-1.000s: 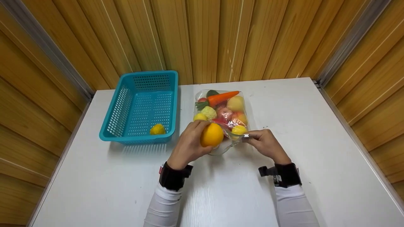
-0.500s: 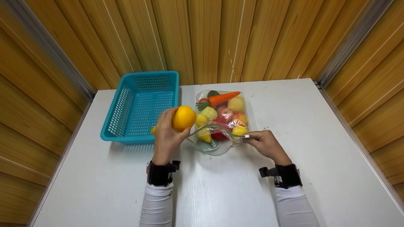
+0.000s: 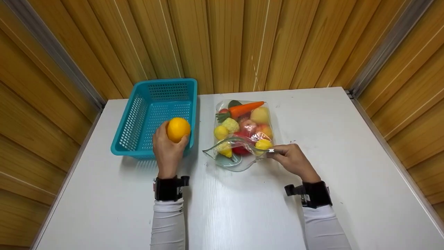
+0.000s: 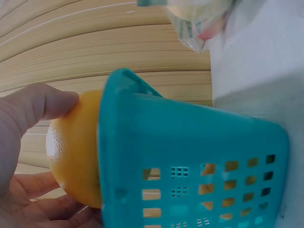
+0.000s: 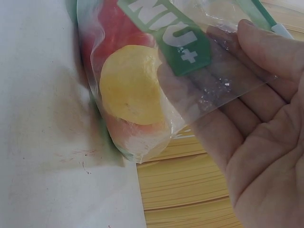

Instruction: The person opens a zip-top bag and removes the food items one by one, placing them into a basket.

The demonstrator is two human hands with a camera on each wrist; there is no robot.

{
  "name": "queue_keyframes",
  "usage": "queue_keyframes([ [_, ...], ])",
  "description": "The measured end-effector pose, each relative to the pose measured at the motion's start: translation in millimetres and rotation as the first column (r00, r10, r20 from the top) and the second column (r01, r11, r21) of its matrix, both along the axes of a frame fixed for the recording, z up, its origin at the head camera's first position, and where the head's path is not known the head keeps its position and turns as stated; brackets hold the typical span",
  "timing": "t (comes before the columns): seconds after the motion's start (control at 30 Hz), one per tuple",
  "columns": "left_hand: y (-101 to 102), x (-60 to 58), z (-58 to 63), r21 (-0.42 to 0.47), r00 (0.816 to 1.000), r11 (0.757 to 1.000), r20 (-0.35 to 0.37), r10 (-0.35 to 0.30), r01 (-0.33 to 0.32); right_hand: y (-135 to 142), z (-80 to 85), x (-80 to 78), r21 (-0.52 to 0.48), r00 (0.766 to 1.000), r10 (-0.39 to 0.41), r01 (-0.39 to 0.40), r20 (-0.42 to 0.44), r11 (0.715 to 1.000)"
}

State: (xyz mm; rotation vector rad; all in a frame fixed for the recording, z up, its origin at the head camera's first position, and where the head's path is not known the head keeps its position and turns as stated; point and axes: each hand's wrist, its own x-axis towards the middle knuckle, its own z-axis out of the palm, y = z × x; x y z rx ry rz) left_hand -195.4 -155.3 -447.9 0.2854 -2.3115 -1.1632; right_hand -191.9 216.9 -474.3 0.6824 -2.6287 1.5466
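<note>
My left hand (image 3: 169,147) grips an orange (image 3: 178,129) above the front right part of a teal plastic basket (image 3: 133,152). In the left wrist view the thumb and fingers curl round the orange (image 4: 73,147), which overlaps the basket rim. My right hand (image 3: 291,160) pinches the right edge of a clear zip bag (image 3: 239,167) by its white slider. The bag lies flat with its mouth gaping toward me. Inside are a carrot (image 3: 247,109), a lemon (image 3: 263,144), a red pepper-like piece and several other fruits and vegetables. A green printed label (image 5: 185,52) shows in the right wrist view.
The basket and bag stand side by side on a white table (image 3: 242,215), near its back edge. Wood-patterned panels (image 3: 225,45) close in the back and both sides. The basket's perforated wall (image 4: 190,137) rises beside the left hand.
My left hand has carried the orange from the bag's mouth leftward to above the basket, now covering the yellow fruit seen inside it earlier. The right hand keeps its place at the bag edge.
</note>
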Motion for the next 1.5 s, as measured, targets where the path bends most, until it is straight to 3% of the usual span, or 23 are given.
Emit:
queue_keyframes([
  [0.23, 0, -7.1, -12.1, -0.040, 0.993, 0.998, 0.108, 0.047, -0.043, 1, -1.7, 0.1, -0.012, 1.000, -0.003, 0.003, -0.002, 1.000],
  [0.4, 2, -9.2, -17.9, -0.129, 0.991, 0.990, 0.117, 0.067, -0.052, 1, -2.1, 0.4, -0.007, 1.000, -0.005, 0.005, -0.013, 1.000],
  [0.6, 3, -7.3, -17.4, -0.179, 0.990, 0.983, 0.131, 0.056, -0.031, -1, -1.2, 0.6, -0.017, 0.999, 0.001, -0.002, -0.051, 1.000],
  [0.97, -2, -0.4, -11.7, -0.225, 0.984, 0.972, 0.175, -0.030, 0.069, 0, -0.2, 0.8, -0.011, 1.000, 0.009, -0.009, -0.006, 1.000],
  [1.13, -2, -1.1, -10.9, -0.202, 0.987, 0.978, 0.160, -0.024, 0.057, 1, -0.4, 1.1, -0.011, 1.000, 0.012, -0.012, 0.003, 1.000],
  [1.5, -2, -3.3, -13.3, -0.248, 0.983, 0.968, 0.185, 0.002, 0.045, 1, -0.8, 1.1, -0.004, 1.000, 0.004, -0.004, -0.016, 1.000],
])
